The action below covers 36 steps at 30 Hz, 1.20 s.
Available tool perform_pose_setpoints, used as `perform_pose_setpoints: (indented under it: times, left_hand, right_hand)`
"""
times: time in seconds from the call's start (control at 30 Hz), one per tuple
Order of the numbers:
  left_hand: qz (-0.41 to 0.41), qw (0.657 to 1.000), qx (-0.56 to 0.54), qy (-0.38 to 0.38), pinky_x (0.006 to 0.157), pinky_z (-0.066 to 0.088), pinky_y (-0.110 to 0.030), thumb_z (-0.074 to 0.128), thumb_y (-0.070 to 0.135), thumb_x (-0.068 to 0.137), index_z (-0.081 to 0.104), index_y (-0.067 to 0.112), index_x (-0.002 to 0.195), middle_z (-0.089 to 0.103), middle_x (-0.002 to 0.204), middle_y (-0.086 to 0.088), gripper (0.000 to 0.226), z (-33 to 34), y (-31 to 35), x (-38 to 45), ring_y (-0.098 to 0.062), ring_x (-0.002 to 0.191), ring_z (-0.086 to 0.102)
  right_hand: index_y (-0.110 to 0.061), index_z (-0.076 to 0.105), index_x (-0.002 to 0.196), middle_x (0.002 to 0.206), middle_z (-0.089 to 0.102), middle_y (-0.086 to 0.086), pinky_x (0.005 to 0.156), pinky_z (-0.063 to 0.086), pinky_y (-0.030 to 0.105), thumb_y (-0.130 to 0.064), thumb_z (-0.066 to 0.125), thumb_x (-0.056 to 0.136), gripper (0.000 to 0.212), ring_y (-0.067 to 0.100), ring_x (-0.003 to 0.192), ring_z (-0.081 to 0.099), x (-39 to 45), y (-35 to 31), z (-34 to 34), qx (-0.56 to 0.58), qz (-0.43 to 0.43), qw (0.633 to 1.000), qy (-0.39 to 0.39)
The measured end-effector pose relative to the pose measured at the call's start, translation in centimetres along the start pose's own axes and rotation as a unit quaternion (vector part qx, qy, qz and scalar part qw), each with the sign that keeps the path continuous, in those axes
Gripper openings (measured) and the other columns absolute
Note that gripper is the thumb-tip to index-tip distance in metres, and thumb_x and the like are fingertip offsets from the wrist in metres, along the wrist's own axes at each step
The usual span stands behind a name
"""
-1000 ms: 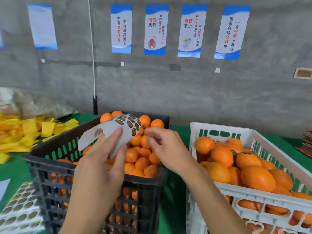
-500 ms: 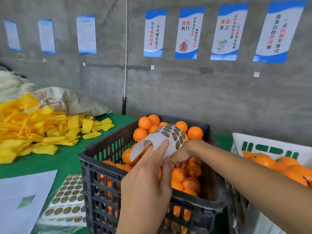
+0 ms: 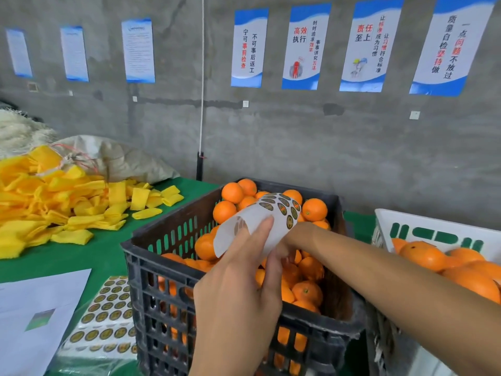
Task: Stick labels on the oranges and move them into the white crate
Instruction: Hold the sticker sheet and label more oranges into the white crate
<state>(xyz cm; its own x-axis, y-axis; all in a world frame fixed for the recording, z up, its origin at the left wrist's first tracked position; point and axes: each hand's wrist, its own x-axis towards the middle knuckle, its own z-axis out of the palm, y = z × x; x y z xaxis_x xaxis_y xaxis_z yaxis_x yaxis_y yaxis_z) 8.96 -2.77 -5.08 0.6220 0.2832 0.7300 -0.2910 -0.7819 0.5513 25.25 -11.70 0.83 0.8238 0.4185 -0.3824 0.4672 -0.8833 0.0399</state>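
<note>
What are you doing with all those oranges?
A person is putting stickers on oranges. The left hand holds a curled sticker sheet over the black crate full of oranges. The right hand reaches down into that crate, mostly hidden behind the sheet. The white crate already holds some oranges.

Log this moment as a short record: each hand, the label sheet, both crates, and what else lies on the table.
left hand: holds the curled label sheet above the black crate
right hand: reaches into the black crate, mostly hidden behind the sheet; grasp unclear
black crate: full of oranges
white crate: at right, holds oranges
table: green cover; yellow foam sleeves, spare label sheets, white paper
</note>
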Motion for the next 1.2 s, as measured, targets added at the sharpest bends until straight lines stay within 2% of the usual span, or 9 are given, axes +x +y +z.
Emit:
perform_pose_setpoints:
  times: [0.13, 0.27, 0.47, 0.77, 0.83, 0.9, 0.97, 1.07, 1.2]
  left_hand:
    - [-0.008, 1.0, -0.019, 0.023, 0.062, 0.048, -0.019, 0.062, 0.045, 0.093, 0.058, 0.051, 0.139, 0.071, 0.128, 0.013, 0.046, 0.4, 0.0, -0.1, -0.007, 0.095, 0.062]
    - [-0.055, 0.981, -0.174, 0.069, 0.078, 0.056, -0.022, 0.07, 0.048, 0.085, 0.071, 0.042, 0.125, 0.071, 0.104, 0.025, 0.04, 0.6, 1.3, -0.2, -0.001, 0.094, 0.067]
    - [-0.082, 0.88, -0.467, 0.038, 0.079, 0.06, -0.02, 0.082, 0.02, 0.073, 0.077, 0.031, 0.099, 0.08, 0.104, 0.005, 0.028, 1.7, 6.2, -1.7, -0.013, 0.098, 0.077]
    - [-0.079, 0.822, -0.547, -0.14, 0.062, 0.061, -0.026, 0.083, 0.004, 0.073, 0.078, 0.039, 0.112, 0.079, 0.108, 0.005, 0.053, 4.2, 13.4, -6.1, -0.019, 0.067, 0.073]
    - [-0.074, 0.822, -0.53, -0.194, 0.069, 0.062, -0.028, 0.08, -0.007, 0.08, 0.073, 0.048, 0.118, 0.078, 0.113, 0.011, 0.068, 5.1, 14.0, -6.5, -0.019, 0.08, 0.078]
    - [-0.068, 0.824, -0.516, -0.224, 0.078, 0.063, -0.029, 0.078, -0.009, 0.082, 0.068, 0.052, 0.124, 0.078, 0.112, 0.015, 0.075, 5.8, 13.7, -6.6, -0.019, 0.097, 0.078]
    - [-0.082, 0.829, -0.512, -0.212, 0.083, 0.06, -0.029, 0.088, 0.0, 0.076, 0.068, 0.052, 0.124, 0.078, 0.107, 0.017, 0.073, 6.1, 13.5, -6.4, -0.018, 0.097, 0.076]
    - [-0.112, 0.815, -0.549, -0.149, 0.084, 0.061, -0.025, 0.092, 0.026, 0.065, 0.075, 0.041, 0.119, 0.079, 0.109, 0.009, 0.059, 6.3, 13.0, -6.3, -0.012, 0.103, 0.076]
    - [-0.12, 0.859, -0.494, -0.063, 0.083, 0.061, -0.024, 0.086, 0.037, 0.068, 0.077, 0.039, 0.115, 0.078, 0.112, 0.012, 0.049, 7.1, 12.4, -6.3, -0.01, 0.106, 0.074]
  right_hand:
    - [-0.019, 0.048, 0.146, 0.144, 0.055, 0.007, 0.101, 0.051, 0.038, -0.027, 0.057, 0.102, 0.046, 0.029, 0.12, 0.058, 0.7, 0.7, -0.7, -0.006, -0.032, 0.995, 0.092]
    - [-0.042, 0.053, 0.14, 0.142, 0.056, -0.006, 0.099, 0.053, 0.043, -0.037, 0.057, 0.092, 0.048, 0.022, 0.128, 0.056, -4.8, 3.5, 0.9, 0.095, -0.082, 0.925, 0.359]
    - [-0.037, 0.064, 0.117, 0.107, 0.073, -0.019, 0.076, 0.058, 0.026, -0.041, 0.079, 0.084, 0.036, 0.005, 0.093, 0.069, -15.6, 5.8, 7.4, 0.387, -0.092, 0.763, 0.509]
    - [-0.033, 0.067, 0.114, 0.108, 0.075, -0.016, 0.075, 0.057, 0.021, -0.035, 0.084, 0.083, 0.035, 0.006, 0.096, 0.07, -24.6, 9.3, 15.8, 0.554, -0.057, 0.606, 0.567]
    - [-0.033, 0.066, 0.12, 0.112, 0.073, -0.022, 0.075, 0.055, 0.016, -0.03, 0.078, 0.083, 0.038, -0.005, 0.1, 0.068, -24.5, 10.2, 16.9, 0.59, -0.029, 0.574, 0.567]
    - [-0.025, 0.063, 0.131, 0.121, 0.072, -0.013, 0.089, 0.059, 0.034, -0.015, 0.072, 0.092, 0.042, 0.003, 0.108, 0.068, -24.2, 11.1, 16.8, 0.625, -0.01, 0.55, 0.554]
    - [-0.008, 0.062, 0.13, 0.123, 0.072, 0.009, 0.093, 0.059, 0.051, -0.009, 0.059, 0.099, 0.031, 0.024, 0.111, 0.071, -24.2, 11.9, 16.6, 0.693, -0.041, 0.473, 0.543]
    - [-0.004, 0.061, 0.131, 0.12, 0.073, 0.017, 0.089, 0.059, 0.049, -0.033, 0.045, 0.105, 0.042, 0.032, 0.112, 0.072, -24.7, 11.9, 16.0, 0.798, -0.094, 0.322, 0.501]
    - [-0.002, 0.05, 0.14, 0.124, 0.071, 0.019, 0.092, 0.059, 0.052, -0.061, 0.043, 0.099, 0.073, 0.032, 0.118, 0.069, -25.4, 12.7, 16.4, 0.796, -0.152, 0.289, 0.51]
